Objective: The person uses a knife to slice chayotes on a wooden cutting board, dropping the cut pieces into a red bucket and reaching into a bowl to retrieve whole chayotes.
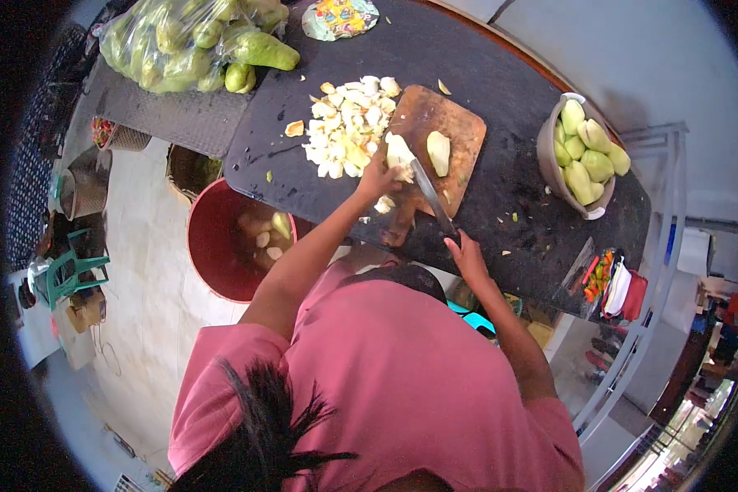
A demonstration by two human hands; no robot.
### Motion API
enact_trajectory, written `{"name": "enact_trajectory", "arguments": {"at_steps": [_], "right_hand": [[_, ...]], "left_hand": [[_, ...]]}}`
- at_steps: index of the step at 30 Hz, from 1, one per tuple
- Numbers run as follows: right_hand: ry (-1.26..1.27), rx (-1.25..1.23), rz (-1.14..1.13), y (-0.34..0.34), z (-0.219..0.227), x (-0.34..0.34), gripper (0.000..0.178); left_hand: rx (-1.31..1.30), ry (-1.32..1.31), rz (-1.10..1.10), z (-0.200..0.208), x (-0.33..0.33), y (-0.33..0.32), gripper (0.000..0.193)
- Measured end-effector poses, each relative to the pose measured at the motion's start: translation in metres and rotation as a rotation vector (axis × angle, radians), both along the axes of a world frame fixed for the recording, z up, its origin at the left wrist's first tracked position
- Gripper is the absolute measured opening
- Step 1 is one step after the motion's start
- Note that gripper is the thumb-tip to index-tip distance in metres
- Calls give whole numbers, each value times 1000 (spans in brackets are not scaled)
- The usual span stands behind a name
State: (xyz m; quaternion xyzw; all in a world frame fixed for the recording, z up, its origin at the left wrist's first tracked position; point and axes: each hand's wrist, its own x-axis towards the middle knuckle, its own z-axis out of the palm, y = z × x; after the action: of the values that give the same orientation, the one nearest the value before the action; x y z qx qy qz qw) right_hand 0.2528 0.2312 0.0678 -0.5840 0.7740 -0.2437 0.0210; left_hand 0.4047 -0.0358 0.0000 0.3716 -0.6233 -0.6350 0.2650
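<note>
Pink shirt (418,369): fills the lower middle of the frame, dark hair (275,418) hanging over its left part.
Worktop (512,156): dark and flecked with scraps, spreading from the upper left to the right of the frame.
Plastic bag (127,49): clear, upper left of the frame, full of light green vegetables.
Red tub (209,246): left of centre, below the worktop's edge, pale pieces inside it.
Cutting board (467,131): brown, worn and stained, upper middle of the frame, its handle toward the lower edge.
Bowl (549,156): greyish, right of the frame, heaped with smooth pale green vegetables.
Heap (348,123): creamy white and yellowish chunks, uneven in shape, just left of the board.
Left hand (377,179): fingers closed around the lower end of the pale piece.
Right hand (467,252): wrapped around the knife's handle, right of centre.
Knife (433,197): long grey blade slanting up leftward, its far end against the pale piece; how deep it cuts, I cannot tell.
Peeled chunk (439,153): pale yellow-green, elongated, lying on the board.
Pale piece (398,152): whitish, moist-looking, over the board's left edge.
</note>
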Motion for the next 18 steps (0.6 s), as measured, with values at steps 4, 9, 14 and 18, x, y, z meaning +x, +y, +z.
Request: {"name": "enact_trajectory", "arguments": {"at_steps": [4, 9, 14, 18], "right_hand": [[-930, 552, -200, -21, 47, -1, 33], [-1352, 716, -315, -29, 49, -10, 33], [-1086, 625, -201, -25, 38, -8, 32], [-58, -81, 52, -19, -11, -1, 31]], "left_hand": [[298, 2, 15, 3, -5, -6, 58], [58, -91, -16, 12, -7, -15, 52], [191, 76, -29, -14, -2, -20, 53], [-6, -7, -48, -31, -2, -32, 52]]}}
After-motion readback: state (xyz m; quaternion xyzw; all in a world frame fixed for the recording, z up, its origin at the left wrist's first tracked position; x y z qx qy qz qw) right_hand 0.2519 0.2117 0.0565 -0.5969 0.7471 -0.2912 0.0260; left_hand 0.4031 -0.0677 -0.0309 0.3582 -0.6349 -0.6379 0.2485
